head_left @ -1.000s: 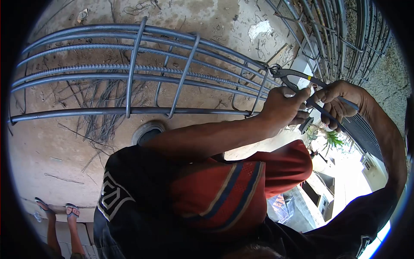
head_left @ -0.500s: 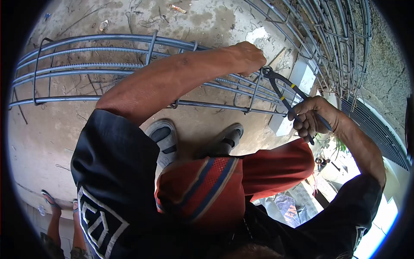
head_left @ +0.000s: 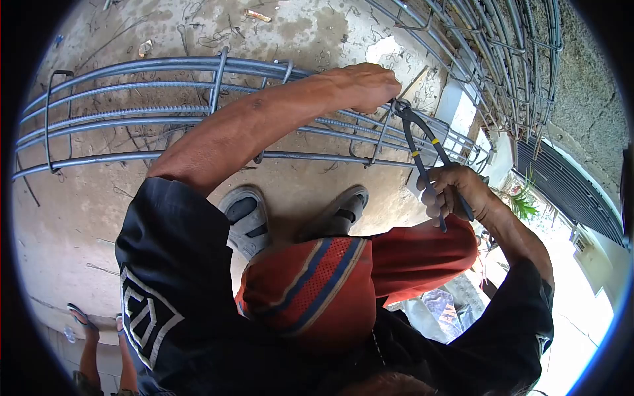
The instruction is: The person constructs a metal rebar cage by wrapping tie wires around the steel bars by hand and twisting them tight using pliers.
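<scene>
My right hand (head_left: 449, 191) is wrapped around the black handles of end-cutting nippers (head_left: 420, 132), which have yellow bands. The handles stand spread apart. The nippers' head is at a stirrup of a long steel rebar cage (head_left: 119, 122), close to my left fingertips. My left hand (head_left: 370, 86) is closed at the upper side of the cage, its back turned up. What its fingers hold is hidden underneath. My left forearm crosses over the bars. The cage runs from the far left to the right, with stirrups around its long bars.
More rebar cages (head_left: 489, 53) stand at the upper right beside a rough wall (head_left: 584, 86). Wire scraps (head_left: 228, 30) litter the concrete floor. My sandalled feet (head_left: 247, 218) are just below the cage. Another person's legs (head_left: 90, 350) show at the lower left. A dark grille (head_left: 568, 188) lies at the right.
My right hand has moved left and slightly down with the nippers, which are now more upright. The left hand stays at the cage, and the view has shifted slightly.
</scene>
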Demonstrator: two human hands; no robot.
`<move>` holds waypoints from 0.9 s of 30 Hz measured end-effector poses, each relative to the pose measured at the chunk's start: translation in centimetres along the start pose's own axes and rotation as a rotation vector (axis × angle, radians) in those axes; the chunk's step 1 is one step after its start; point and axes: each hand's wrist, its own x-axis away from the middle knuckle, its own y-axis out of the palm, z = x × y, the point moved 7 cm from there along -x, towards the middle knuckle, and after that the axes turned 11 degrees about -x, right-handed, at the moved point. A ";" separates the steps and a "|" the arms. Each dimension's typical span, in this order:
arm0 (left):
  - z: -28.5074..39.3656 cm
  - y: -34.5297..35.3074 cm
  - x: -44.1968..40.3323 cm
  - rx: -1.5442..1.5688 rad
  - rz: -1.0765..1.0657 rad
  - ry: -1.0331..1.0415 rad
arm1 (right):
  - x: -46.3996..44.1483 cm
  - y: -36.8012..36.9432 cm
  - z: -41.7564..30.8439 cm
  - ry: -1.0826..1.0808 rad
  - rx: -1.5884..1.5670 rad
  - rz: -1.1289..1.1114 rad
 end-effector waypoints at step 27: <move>3.7 -9.1 4.5 -0.165 0.146 -0.372 | 4.9 6.6 -13.6 -0.455 2.464 0.719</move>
